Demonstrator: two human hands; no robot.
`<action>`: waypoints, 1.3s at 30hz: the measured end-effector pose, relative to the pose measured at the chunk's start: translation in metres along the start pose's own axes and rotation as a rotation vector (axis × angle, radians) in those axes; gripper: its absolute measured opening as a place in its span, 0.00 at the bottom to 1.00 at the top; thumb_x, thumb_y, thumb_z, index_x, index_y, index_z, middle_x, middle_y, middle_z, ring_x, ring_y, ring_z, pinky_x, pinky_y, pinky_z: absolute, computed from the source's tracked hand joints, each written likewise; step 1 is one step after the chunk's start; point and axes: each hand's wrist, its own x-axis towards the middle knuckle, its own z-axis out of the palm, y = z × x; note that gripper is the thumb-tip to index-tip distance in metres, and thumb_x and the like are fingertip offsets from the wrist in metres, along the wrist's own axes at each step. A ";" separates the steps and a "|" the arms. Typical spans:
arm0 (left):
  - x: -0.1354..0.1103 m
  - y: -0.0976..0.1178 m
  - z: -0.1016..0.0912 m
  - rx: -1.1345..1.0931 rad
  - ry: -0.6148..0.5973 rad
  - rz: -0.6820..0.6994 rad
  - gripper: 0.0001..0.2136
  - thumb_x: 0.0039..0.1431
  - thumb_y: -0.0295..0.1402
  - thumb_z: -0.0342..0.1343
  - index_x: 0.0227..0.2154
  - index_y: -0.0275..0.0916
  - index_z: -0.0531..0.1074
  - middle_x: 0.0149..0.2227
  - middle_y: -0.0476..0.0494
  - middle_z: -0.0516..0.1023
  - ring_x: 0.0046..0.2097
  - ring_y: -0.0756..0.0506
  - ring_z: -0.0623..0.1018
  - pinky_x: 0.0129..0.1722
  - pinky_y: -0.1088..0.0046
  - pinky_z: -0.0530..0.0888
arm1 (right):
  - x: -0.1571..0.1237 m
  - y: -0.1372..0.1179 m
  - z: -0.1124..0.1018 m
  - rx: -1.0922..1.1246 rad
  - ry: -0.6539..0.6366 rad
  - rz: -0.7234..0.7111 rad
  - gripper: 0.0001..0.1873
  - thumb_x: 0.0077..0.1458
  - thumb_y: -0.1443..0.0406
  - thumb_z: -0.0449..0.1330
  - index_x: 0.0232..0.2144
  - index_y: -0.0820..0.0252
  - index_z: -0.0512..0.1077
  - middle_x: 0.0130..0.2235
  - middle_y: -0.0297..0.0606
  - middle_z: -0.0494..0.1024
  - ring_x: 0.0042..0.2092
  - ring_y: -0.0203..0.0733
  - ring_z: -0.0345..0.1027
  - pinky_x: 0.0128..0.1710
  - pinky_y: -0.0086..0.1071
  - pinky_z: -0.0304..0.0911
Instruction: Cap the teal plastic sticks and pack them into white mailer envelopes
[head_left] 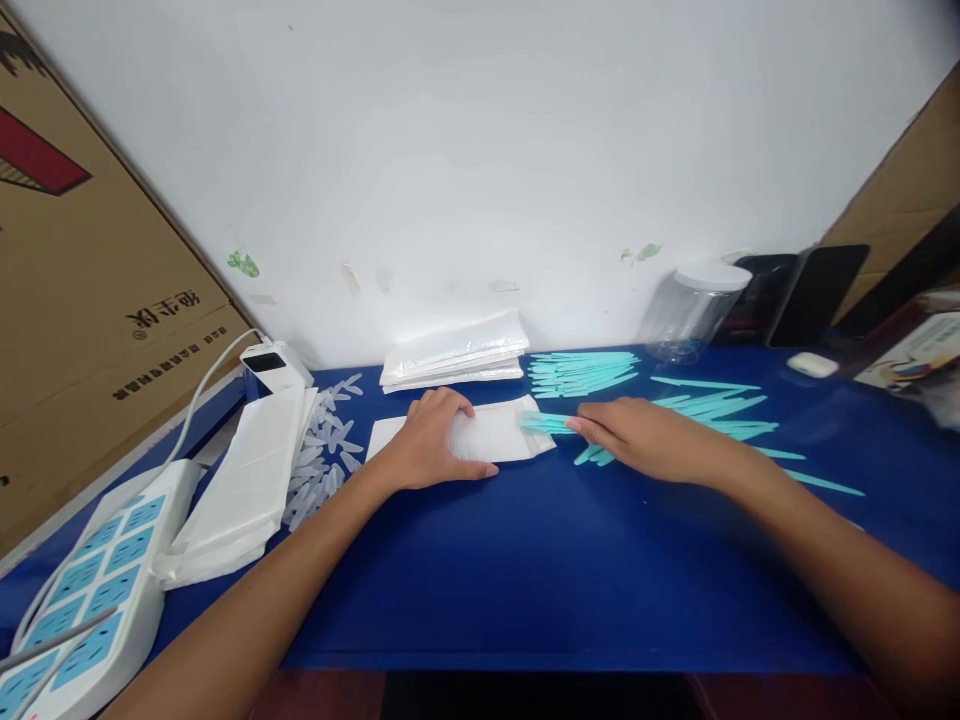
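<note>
A white padded envelope lies flat on the blue table. My left hand spans it, fingers over the far edge and thumb at the near edge, gripping it. Between the fingers and thumb of my right hand is a bundle of teal plastic sticks. Their left ends are at the envelope's right, open end; the tips seem to be just inside. Loose teal sticks lie under and beyond my right hand. A neat pile of teal sticks is behind the envelope.
White envelopes are stacked against the wall, with more envelopes at left. Small translucent pieces lie beside them. A power strip with cables is at near left. A clear jar and a dark phone stand at back right.
</note>
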 end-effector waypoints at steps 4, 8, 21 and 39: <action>0.000 0.003 0.001 -0.022 0.011 -0.002 0.47 0.44 0.64 0.71 0.62 0.45 0.66 0.58 0.37 0.72 0.60 0.30 0.69 0.61 0.46 0.68 | 0.000 0.006 -0.002 0.016 0.010 -0.032 0.29 0.75 0.47 0.39 0.32 0.55 0.68 0.33 0.42 0.78 0.33 0.48 0.68 0.33 0.38 0.52; 0.000 0.004 0.002 -0.038 -0.013 -0.023 0.48 0.43 0.62 0.72 0.65 0.44 0.66 0.57 0.36 0.72 0.60 0.29 0.69 0.60 0.47 0.70 | 0.001 0.008 -0.002 0.049 0.017 -0.068 0.29 0.75 0.46 0.41 0.33 0.55 0.70 0.34 0.41 0.79 0.34 0.48 0.69 0.33 0.38 0.52; -0.009 0.026 0.004 -0.035 0.061 0.254 0.42 0.50 0.48 0.72 0.67 0.46 0.66 0.54 0.40 0.70 0.50 0.37 0.77 0.47 0.57 0.79 | -0.011 -0.025 0.004 0.209 0.085 -0.251 0.24 0.76 0.50 0.45 0.34 0.55 0.70 0.34 0.38 0.78 0.33 0.45 0.69 0.33 0.37 0.55; -0.012 0.039 0.016 0.095 0.167 0.364 0.43 0.55 0.41 0.67 0.72 0.43 0.57 0.52 0.36 0.74 0.49 0.35 0.75 0.51 0.54 0.75 | 0.001 -0.053 0.036 0.905 0.178 -0.050 0.09 0.61 0.65 0.59 0.39 0.58 0.80 0.24 0.27 0.72 0.21 0.34 0.61 0.21 0.29 0.56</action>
